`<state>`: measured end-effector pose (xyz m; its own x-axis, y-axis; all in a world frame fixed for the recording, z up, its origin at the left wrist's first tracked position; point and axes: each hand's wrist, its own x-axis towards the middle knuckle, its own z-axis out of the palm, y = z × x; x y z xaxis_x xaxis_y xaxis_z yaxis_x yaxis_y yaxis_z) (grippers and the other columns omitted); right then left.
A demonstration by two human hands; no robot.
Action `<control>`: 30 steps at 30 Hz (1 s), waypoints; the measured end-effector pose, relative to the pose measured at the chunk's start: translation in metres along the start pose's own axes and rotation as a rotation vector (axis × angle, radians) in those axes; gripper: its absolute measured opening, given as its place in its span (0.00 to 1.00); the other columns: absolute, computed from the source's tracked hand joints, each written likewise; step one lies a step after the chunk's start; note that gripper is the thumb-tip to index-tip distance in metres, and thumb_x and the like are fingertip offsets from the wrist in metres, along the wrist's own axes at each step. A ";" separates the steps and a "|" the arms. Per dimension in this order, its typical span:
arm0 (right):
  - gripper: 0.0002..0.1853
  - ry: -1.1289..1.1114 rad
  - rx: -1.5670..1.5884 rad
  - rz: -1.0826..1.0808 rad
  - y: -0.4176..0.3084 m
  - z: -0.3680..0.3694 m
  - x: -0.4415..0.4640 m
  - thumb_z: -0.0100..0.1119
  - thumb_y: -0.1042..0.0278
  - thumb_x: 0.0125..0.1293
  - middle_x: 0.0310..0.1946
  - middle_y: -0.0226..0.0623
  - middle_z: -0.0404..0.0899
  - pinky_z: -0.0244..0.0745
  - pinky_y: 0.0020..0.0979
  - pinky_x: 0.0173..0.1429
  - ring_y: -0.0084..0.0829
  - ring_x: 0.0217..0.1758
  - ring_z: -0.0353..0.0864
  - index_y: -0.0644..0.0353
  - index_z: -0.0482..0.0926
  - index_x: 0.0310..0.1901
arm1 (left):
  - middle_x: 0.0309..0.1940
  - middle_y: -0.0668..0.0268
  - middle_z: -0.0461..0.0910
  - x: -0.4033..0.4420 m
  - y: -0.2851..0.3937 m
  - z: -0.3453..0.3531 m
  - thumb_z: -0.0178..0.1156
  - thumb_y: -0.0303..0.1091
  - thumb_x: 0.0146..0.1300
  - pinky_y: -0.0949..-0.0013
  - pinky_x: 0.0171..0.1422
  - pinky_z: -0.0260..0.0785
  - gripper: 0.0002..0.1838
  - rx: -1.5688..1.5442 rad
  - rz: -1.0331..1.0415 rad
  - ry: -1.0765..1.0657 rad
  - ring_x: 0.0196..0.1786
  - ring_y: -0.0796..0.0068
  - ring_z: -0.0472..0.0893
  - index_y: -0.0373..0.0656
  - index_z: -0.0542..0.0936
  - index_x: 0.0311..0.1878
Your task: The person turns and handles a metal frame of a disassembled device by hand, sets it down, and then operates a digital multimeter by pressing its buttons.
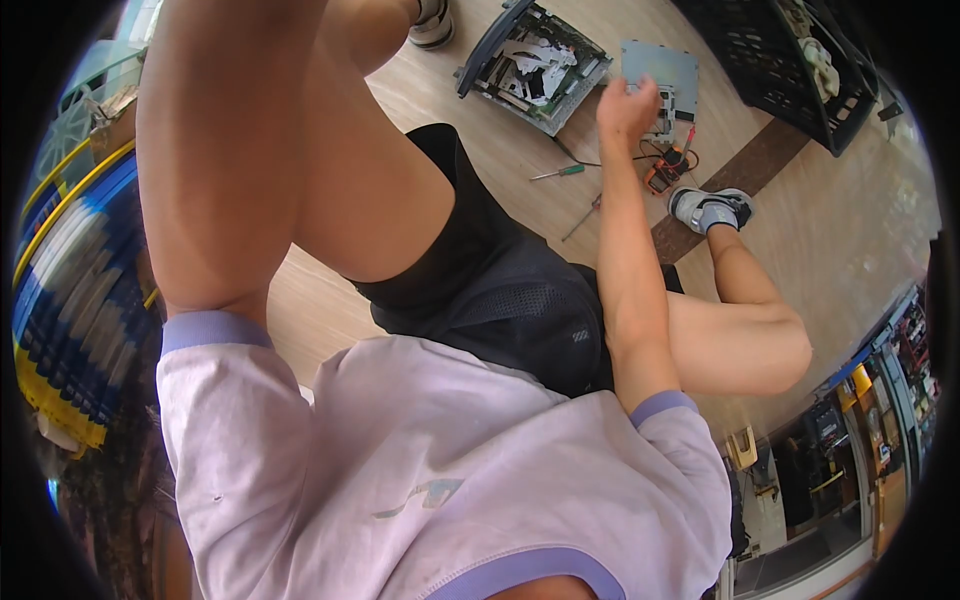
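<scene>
Here's the right hand, out over the floor at one o'clock in the view, fingers bent and a touch blurred; whether they grip anything, you cannot tell from here. Over on the other side the left arm runs up and out of shot at eleven o'clock, the left hand out of sight with it, so its state cannot be told.

Now take that right hand as the middle of the dial. Just beside it, between three and four, lies a small metal frame, and whether the two touch is hard to call. At one to two, a flat grey metal sheet. Ten o'clock, and there's the opened machine, its insides bare, ragged white pieces showing among the boards!

Round to four: a red probe. Five o'clock brings the orange meter, dark leads around it, and just past that a shoe. Between seven and eight, a green-handled screwdriver; nearer seven, a second screwdriver lies slantwise. And out between two and three stands a big black crate.
</scene>
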<state>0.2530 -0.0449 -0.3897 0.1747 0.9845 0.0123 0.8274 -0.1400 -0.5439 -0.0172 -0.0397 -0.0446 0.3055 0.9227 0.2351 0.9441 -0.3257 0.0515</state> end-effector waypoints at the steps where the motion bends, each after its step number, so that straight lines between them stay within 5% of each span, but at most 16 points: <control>1: 0.30 -0.188 0.102 0.017 -0.027 -0.009 0.001 0.61 0.55 0.66 0.58 0.62 0.79 0.73 0.47 0.69 0.58 0.65 0.77 0.69 0.75 0.64 | 0.34 0.49 0.86 -0.008 0.000 -0.003 0.65 0.51 0.69 0.57 0.45 0.77 0.26 -0.011 -0.003 0.000 0.38 0.54 0.86 0.31 0.87 0.45; 5: 0.40 -0.616 0.016 -0.060 -0.066 0.013 -0.011 0.61 0.50 0.66 0.64 0.66 0.75 0.69 0.46 0.74 0.60 0.70 0.73 0.75 0.67 0.69 | 0.34 0.49 0.86 -0.037 -0.001 -0.010 0.65 0.52 0.68 0.57 0.46 0.77 0.26 -0.043 -0.009 0.004 0.39 0.53 0.86 0.31 0.87 0.45; 8: 0.48 -0.768 -0.101 0.133 -0.062 0.048 -0.017 0.62 0.44 0.63 0.65 0.72 0.72 0.66 0.45 0.77 0.61 0.72 0.71 0.84 0.64 0.69 | 0.35 0.48 0.86 -0.061 -0.003 -0.013 0.65 0.52 0.68 0.56 0.46 0.77 0.26 -0.059 -0.004 0.005 0.39 0.53 0.86 0.31 0.88 0.44; 9: 0.52 -0.745 -0.045 0.167 -0.054 0.059 -0.020 0.65 0.41 0.60 0.64 0.76 0.72 0.65 0.45 0.78 0.61 0.73 0.71 0.89 0.62 0.66 | 0.35 0.48 0.86 -0.067 -0.004 -0.013 0.65 0.52 0.68 0.56 0.46 0.77 0.26 -0.062 -0.005 0.002 0.40 0.53 0.86 0.31 0.88 0.44; 12: 0.46 -0.491 -0.098 0.319 -0.061 0.073 -0.036 0.72 0.43 0.59 0.61 0.68 0.78 0.70 0.43 0.74 0.57 0.69 0.78 0.81 0.72 0.64 | 0.35 0.48 0.86 -0.080 -0.006 -0.013 0.65 0.53 0.68 0.56 0.47 0.78 0.26 -0.087 -0.013 0.001 0.40 0.52 0.86 0.32 0.88 0.44; 18: 0.48 -0.531 0.027 0.503 -0.067 0.068 -0.029 0.81 0.47 0.53 0.63 0.63 0.78 0.71 0.42 0.73 0.53 0.69 0.78 0.79 0.73 0.64 | 0.36 0.48 0.87 -0.093 -0.011 -0.012 0.65 0.53 0.68 0.55 0.48 0.78 0.27 -0.113 -0.029 0.007 0.41 0.51 0.86 0.32 0.88 0.43; 21: 0.44 -0.437 0.016 0.494 -0.077 0.062 -0.035 0.82 0.49 0.52 0.59 0.63 0.81 0.72 0.42 0.72 0.53 0.66 0.80 0.78 0.77 0.60 | 0.36 0.47 0.87 -0.096 -0.012 -0.013 0.65 0.54 0.67 0.55 0.49 0.78 0.27 -0.122 -0.032 0.007 0.42 0.51 0.87 0.32 0.88 0.43; 27: 0.18 -0.668 0.521 0.696 -0.048 0.051 -0.027 0.77 0.65 0.62 0.42 0.43 0.88 0.83 0.41 0.46 0.37 0.40 0.89 0.67 0.82 0.47 | 0.37 0.47 0.87 -0.081 -0.013 -0.012 0.66 0.54 0.67 0.54 0.50 0.78 0.27 -0.127 -0.021 0.020 0.43 0.50 0.87 0.33 0.88 0.42; 30: 0.10 -0.708 0.712 0.701 -0.026 0.053 -0.026 0.73 0.72 0.67 0.39 0.36 0.87 0.80 0.35 0.37 0.30 0.34 0.86 0.63 0.81 0.44 | 0.38 0.46 0.87 -0.057 -0.013 -0.011 0.66 0.55 0.67 0.54 0.51 0.79 0.27 -0.119 -0.016 0.023 0.43 0.49 0.87 0.33 0.88 0.42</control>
<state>0.1985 -0.0615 -0.4200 -0.0474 0.5904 -0.8057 0.1554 -0.7924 -0.5898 -0.0485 -0.0898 -0.0479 0.2860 0.9235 0.2557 0.9271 -0.3341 0.1698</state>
